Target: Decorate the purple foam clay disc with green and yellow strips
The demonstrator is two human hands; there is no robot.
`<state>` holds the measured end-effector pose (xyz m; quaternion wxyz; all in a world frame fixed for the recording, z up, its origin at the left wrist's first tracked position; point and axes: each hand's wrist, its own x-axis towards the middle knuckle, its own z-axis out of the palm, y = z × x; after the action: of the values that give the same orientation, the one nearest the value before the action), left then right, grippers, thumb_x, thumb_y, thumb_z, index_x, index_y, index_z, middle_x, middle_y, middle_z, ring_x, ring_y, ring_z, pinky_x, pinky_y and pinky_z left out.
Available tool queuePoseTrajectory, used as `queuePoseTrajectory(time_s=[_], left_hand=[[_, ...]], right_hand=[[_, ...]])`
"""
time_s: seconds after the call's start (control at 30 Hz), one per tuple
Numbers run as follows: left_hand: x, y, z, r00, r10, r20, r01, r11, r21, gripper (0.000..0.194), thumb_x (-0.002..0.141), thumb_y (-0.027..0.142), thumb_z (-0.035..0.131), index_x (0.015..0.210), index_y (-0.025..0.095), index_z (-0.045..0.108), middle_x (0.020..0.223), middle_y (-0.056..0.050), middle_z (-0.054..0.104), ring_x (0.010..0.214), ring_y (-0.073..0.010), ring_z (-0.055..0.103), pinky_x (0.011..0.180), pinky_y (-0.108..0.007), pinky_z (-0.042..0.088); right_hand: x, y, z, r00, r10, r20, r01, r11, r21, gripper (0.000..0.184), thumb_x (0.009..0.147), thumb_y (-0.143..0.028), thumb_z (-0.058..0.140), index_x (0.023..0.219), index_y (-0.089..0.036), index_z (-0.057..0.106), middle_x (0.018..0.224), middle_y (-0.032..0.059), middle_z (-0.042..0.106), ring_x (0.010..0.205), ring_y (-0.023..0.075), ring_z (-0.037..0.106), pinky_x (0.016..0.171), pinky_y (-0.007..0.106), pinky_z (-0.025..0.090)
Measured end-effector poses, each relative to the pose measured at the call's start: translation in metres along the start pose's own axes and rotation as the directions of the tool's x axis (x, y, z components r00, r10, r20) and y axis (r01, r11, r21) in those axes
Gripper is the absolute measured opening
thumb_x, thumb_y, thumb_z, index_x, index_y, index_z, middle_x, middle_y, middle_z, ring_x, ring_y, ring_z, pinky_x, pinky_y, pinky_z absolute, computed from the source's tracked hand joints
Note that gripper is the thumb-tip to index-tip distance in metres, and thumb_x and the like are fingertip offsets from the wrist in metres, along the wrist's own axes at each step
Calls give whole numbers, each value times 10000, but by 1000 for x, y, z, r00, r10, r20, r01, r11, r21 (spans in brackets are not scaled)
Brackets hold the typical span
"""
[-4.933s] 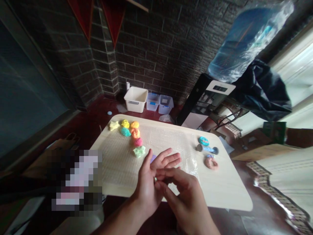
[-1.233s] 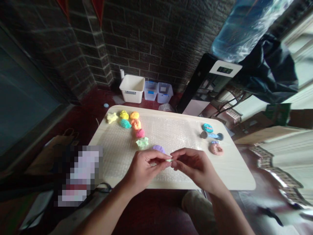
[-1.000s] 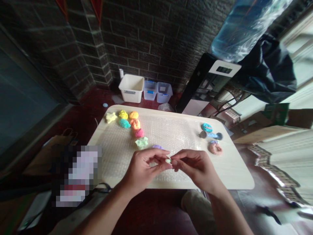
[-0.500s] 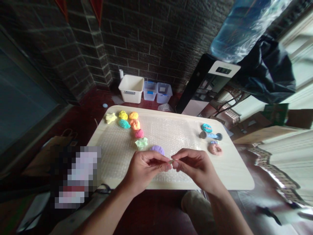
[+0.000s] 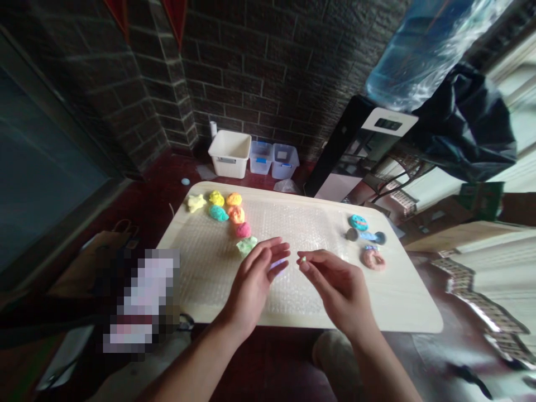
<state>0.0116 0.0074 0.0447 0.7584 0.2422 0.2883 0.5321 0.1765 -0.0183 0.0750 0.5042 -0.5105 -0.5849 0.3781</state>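
Between the thumb and finger of my right hand (image 5: 341,287) is a small pale green piece of modelling clay (image 5: 304,259). My left hand (image 5: 255,285) holds nothing; its fingers are apart and stretched toward the right hand. Behind those fingers a purple lump of clay (image 5: 278,268) is mostly hidden. A light green lump (image 5: 246,245) lies just beyond the left hand on bubble wrap (image 5: 288,223). Further back sit a pink lump (image 5: 243,229), an orange one (image 5: 236,214), a teal one (image 5: 218,213) and a yellow one (image 5: 216,197).
On the table's right side lie a blue striped clay disc (image 5: 359,222), a dumbbell-shaped piece (image 5: 365,237) and a pinkish ring (image 5: 374,259). Beyond the table (image 5: 402,301) stand a white bin (image 5: 229,162), clear boxes (image 5: 285,167) and a water dispenser (image 5: 347,151).
My hands, earlier pinched together around the small green piece, have drawn apart. The left fingers have let go and spread, while the right hand keeps the piece. The view has shifted slightly.
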Motion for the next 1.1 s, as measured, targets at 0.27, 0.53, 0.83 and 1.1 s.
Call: queuePoseTrajectory(time_s=[0.27, 0.53, 0.83, 1.1], left_hand=[[-4, 7, 6, 972, -232, -26, 209, 915, -345, 711, 1043, 631, 342, 1302, 90, 724, 1423, -189, 697, 1450, -302, 548, 1261, -428, 349], [-1, 18, -6, 964, -261, 50, 261, 902, -345, 676, 976, 663, 475, 1272, 100, 704, 1426, -195, 689, 1434, -317, 567, 1201, -426, 449], [-7, 12, 6, 921, -388, 46, 388, 894, -226, 724, 957, 737, 478, 1223, 115, 737, 1263, -186, 759, 1229, -318, 679, 1146, -450, 447], [-9, 11, -1, 961, -223, 166, 210, 973, 92, 210, 912, 344, 791, 1005, 156, 777, 1014, -83, 755, 959, -210, 707, 890, -349, 580]], right_hand=[[-28, 0, 62, 949, -271, 159, 314, 848, -427, 326, 1017, -120, 589, 1286, -165, 766, 1078, 157, 746, 991, 297, 667, 840, 470, 610], [-24, -19, 45, 952, -230, 202, 293, 873, -390, 417, 1011, -113, 561, 1403, -199, 676, 1239, 146, 724, 1153, 307, 644, 957, 495, 593], [-21, -8, 36, 948, -197, 251, 280, 891, -356, 286, 965, -128, 664, 1232, -169, 759, 995, 109, 782, 853, 246, 716, 748, 405, 599], [-15, -1, 6, 999, -48, 6, 48, 992, -113, 175, 990, -259, 720, 1163, -260, 754, 963, 62, 765, 837, 210, 659, 728, 355, 522]])
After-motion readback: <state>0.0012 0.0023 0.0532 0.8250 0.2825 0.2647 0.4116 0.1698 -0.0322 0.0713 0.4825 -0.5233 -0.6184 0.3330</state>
